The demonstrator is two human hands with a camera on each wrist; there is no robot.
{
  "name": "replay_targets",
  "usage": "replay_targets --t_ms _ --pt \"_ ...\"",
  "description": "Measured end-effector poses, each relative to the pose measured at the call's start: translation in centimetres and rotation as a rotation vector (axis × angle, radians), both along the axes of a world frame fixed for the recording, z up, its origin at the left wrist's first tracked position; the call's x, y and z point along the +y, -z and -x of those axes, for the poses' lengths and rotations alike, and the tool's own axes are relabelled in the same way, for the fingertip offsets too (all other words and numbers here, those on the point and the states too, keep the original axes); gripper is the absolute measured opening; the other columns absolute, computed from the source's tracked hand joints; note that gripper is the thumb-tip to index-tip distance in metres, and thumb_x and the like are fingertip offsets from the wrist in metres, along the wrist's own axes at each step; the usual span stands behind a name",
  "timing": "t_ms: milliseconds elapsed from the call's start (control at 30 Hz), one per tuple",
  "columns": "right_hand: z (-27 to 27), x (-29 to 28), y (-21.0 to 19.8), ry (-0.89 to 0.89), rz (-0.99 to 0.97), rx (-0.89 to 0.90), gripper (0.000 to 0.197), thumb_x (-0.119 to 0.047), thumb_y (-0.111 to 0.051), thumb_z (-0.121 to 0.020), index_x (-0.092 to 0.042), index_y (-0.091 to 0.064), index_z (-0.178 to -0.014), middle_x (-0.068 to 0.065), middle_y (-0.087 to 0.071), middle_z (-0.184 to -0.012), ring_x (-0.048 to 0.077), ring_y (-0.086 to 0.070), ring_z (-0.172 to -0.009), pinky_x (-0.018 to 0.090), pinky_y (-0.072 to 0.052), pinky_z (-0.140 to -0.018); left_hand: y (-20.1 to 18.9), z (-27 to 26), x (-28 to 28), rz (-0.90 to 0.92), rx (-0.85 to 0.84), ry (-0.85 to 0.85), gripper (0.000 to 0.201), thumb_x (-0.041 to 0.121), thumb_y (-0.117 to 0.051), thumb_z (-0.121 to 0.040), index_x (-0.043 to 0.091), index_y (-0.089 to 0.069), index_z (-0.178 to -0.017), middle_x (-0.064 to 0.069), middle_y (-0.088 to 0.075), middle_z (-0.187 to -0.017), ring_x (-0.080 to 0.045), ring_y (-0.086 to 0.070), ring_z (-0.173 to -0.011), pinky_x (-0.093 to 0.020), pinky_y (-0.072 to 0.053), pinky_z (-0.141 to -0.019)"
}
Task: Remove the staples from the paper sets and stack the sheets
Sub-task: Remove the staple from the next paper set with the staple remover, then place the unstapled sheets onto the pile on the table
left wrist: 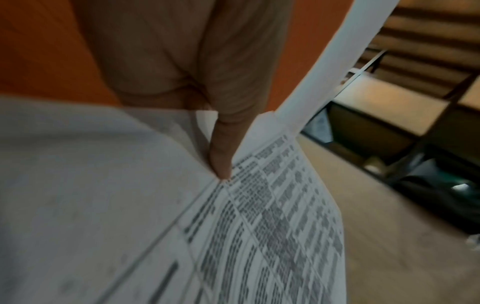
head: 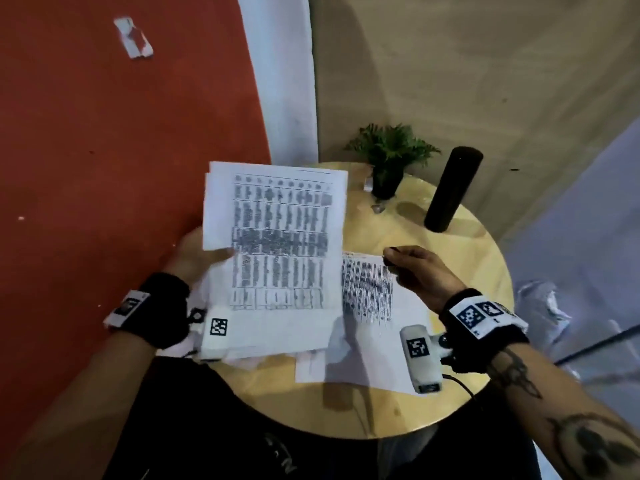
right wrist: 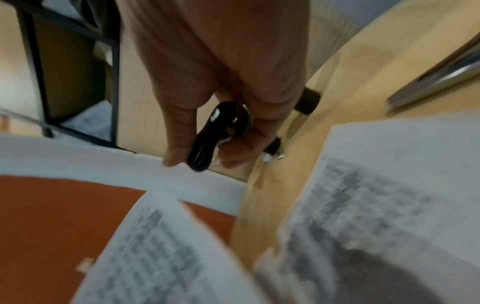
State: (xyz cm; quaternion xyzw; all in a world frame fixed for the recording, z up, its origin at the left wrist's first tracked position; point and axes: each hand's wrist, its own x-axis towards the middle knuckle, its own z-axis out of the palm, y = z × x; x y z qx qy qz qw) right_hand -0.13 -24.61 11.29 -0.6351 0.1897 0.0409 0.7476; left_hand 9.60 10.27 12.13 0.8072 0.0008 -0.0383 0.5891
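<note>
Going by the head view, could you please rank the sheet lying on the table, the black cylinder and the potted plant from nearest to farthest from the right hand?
From the right hand:
1. Sheet lying on the table: directly beside and under the fingers, toward the person's left.
2. Black cylinder: standing upright beyond the hand, at the table's far right.
3. Potted plant: at the table's far edge, left of the cylinder, farthest back.

Your left hand (head: 194,252) pinches a paper set (head: 277,237), thumb on top; your right hand (head: 420,268) grips a black staple remover (right wrist: 207,135).
</note>
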Motion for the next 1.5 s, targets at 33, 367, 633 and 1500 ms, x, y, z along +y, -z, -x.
replay_targets --t_ms 33,367,633,1500 --pt "0.4 -0.6 1.1 0.015 0.054 0.057 0.017 -0.025 -0.067 -0.083 -0.015 -0.055 -0.089 -0.002 -0.065 -0.081 0.009 -0.056 -0.069 0.018 -0.044 -0.054 1.1 -0.8 1.2 -0.056 0.039 -0.023 0.049 -0.014 -0.062 -0.080 -0.008 -0.048 -0.126 -0.023 -0.056 -0.123 -0.022 -0.053 -0.097 -0.024 -0.048 -0.074" --pt "3.3 -4.0 15.7 -0.056 0.401 0.380 0.038 -0.026 -0.055 -0.093 -0.010 -0.048 -0.059 0.004 -0.043 -0.056 0.012 -0.037 -0.048 0.022 -0.030 -0.051 12.5 -6.8 7.8 -0.732 0.387 -0.033 0.053 -0.003 -0.061 -0.087 -0.009 -0.040 -0.135 -0.031 -0.047 -0.133 -0.045 -0.048 -0.117 -0.046 -0.041 -0.092" --pt "3.6 -4.7 18.8 0.050 0.282 0.360 0.033 -0.035 -0.056 -0.091 -0.004 -0.053 -0.083 0.006 -0.052 -0.071 0.012 -0.046 -0.065 0.025 -0.035 -0.058 11.9 -7.8 4.6 -1.030 0.400 -0.199 0.084 0.023 -0.076 -0.078 -0.003 -0.027 -0.142 -0.027 -0.031 -0.146 -0.044 -0.034 -0.132 -0.052 -0.035 -0.105" --pt "3.7 -4.1 19.2 0.084 0.285 0.305 0.035 -0.034 -0.054 -0.092 -0.004 -0.045 -0.107 0.007 -0.051 -0.104 0.014 -0.047 -0.094 0.023 -0.035 -0.077 15.7 -2.4 -21.9 -0.911 0.404 0.157 0.092 0.058 -0.067 -0.076 0.014 -0.026 -0.146 -0.015 -0.018 -0.151 -0.038 -0.018 -0.137 -0.052 -0.030 -0.104"
